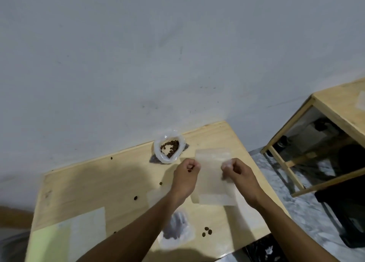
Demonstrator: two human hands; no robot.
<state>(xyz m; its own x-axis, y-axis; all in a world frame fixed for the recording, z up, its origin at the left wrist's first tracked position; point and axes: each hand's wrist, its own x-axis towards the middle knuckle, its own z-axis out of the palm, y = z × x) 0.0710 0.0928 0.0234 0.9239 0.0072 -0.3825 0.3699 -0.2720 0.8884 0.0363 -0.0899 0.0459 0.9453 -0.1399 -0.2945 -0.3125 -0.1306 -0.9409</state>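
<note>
I hold an empty clear plastic pouch [212, 174] above the wooden table [98, 186]. My left hand [184, 179] pinches its left edge near the top. My right hand [238, 175] pinches its right edge, fingers curled over the film. Beyond my hands, an open clear bag of dark brown beans [169, 150] stands near the wall. A filled, sealed pouch of beans [175, 230] lies on the table under my left forearm.
Loose beans [207, 231] lie scattered on the tabletop. Flat empty pouches [87, 232] and a pale green sheet [49, 242] lie at the near left. A second wooden table [339, 107] stands at the right, dark objects beneath it. A grey wall rises behind.
</note>
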